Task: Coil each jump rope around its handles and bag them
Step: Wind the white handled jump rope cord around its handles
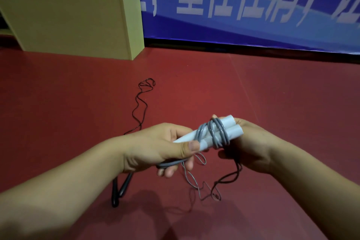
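Note:
Two pale white handles [231, 128] lie side by side between my hands. A grey rope [214, 132] is wound around them in a few turns. My left hand [165, 146] grips the near ends of the handles, thumb on top, with a stretch of grey rope under its fingers. My right hand [251, 146] cups the far ends and holds the coil. Loose grey rope [194, 179] trails down to the floor. A dark cord [228, 177] hangs from under my right hand. A second jump rope with black handles [120, 189] and thin black rope [140, 103] lies on the floor to the left.
The floor [272, 93] is dark red. A tan wooden cabinet [74, 15] stands at the back left. A blue banner with white characters [253, 6] runs along the back wall. No bag is visible.

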Demonstrator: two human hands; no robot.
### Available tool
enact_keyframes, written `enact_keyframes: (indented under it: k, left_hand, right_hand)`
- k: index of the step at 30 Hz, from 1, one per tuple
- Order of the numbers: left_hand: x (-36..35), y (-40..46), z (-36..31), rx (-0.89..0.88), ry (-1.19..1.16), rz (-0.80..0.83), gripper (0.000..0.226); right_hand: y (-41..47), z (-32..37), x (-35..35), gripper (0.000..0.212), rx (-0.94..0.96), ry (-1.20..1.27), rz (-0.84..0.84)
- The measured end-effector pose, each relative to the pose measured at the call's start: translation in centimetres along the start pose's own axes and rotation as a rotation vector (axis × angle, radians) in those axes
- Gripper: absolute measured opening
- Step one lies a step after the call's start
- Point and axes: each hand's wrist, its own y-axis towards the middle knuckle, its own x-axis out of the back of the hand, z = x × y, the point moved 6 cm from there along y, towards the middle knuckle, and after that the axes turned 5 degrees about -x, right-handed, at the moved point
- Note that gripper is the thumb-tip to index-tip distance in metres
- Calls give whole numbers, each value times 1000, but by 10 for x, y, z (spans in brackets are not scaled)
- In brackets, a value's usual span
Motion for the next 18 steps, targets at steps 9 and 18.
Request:
enact_keyframes:
  k: [9, 18]
  left_hand:
    - [27, 4, 10, 42, -126, -478, 22]
    - [48, 0, 27, 93, 164, -672, 19]
  right_hand:
    - [6, -4, -21, 22, 59, 103, -110]
    - [7, -1, -26, 21, 79, -164, -154]
